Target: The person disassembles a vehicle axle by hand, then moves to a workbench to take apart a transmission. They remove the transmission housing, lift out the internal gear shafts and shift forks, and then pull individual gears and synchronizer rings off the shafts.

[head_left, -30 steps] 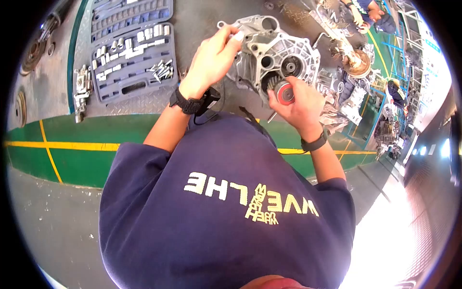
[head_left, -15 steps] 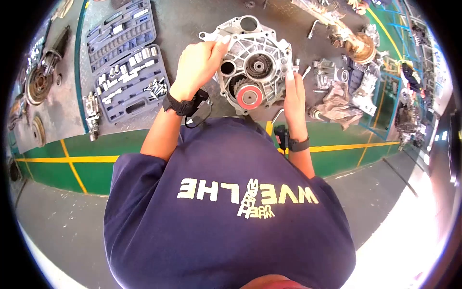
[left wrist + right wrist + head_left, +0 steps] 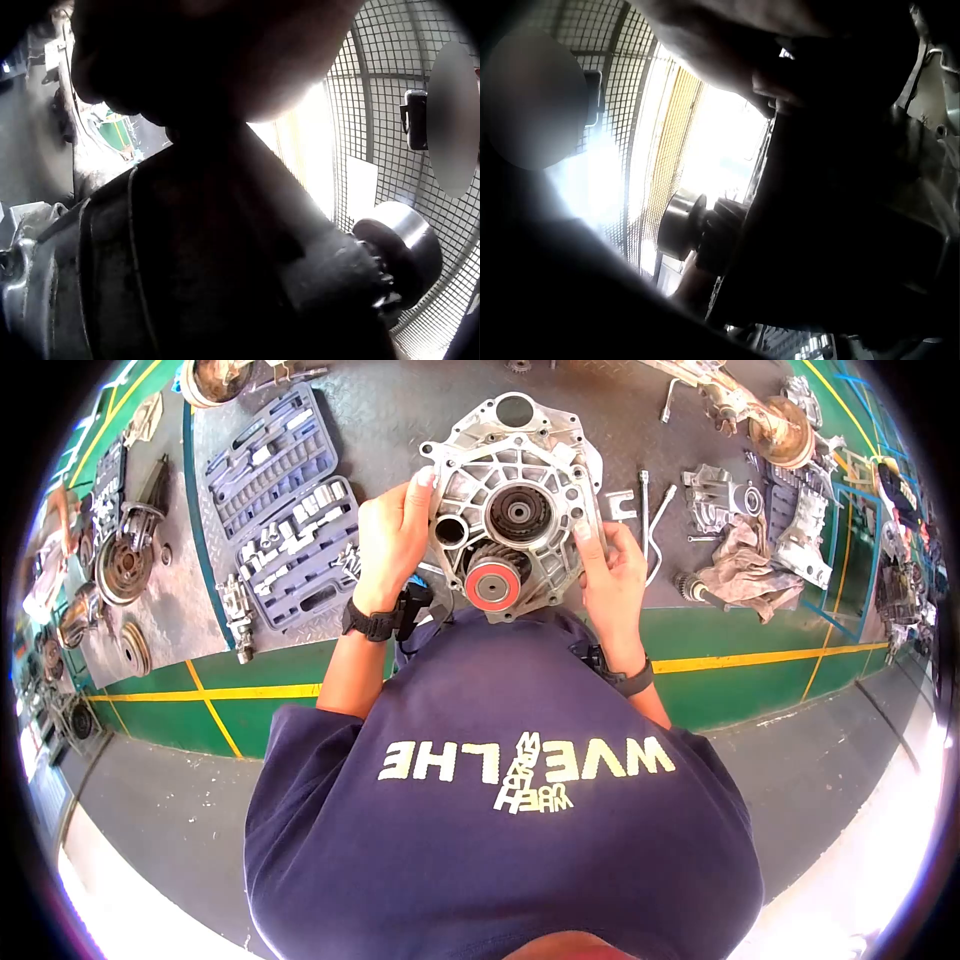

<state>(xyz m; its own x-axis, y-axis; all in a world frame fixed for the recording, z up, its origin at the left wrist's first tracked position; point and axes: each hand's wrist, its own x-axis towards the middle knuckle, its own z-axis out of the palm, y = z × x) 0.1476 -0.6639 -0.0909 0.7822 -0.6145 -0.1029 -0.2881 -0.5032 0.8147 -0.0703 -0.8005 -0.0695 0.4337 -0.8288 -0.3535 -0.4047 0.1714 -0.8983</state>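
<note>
A grey cast gearbox housing [image 3: 550, 578] stands between both hands, its ribbed face turned up to the head camera. My left hand [image 3: 395, 535] grips its left edge, thumb on top. The right hand [image 3: 618, 588] holds the opposite edge, its thumb lying on the flange. Low in the housing sits a helical gear [image 3: 508, 556] topped by a bearing with a red face [image 3: 493, 586]. A larger round opening [image 3: 520, 512] with a dark part inside lies above it. In the right wrist view the bearing [image 3: 679, 226] projects sideways; the housing there is mostly dark.
An open socket set case [image 3: 290, 608] lies left of the housing, with a small metal part [image 3: 237, 615] beside it. Metal rods [image 3: 657, 525], a crumpled cloth [image 3: 755, 565] and castings [image 3: 806, 555] lie to the right. Farther left is a round disc part [image 3: 127, 565].
My right hand has left the red-faced bearing and moved to the housing's right edge. The left hand stays at the left edge, and the housing's face now shows more squarely.
</note>
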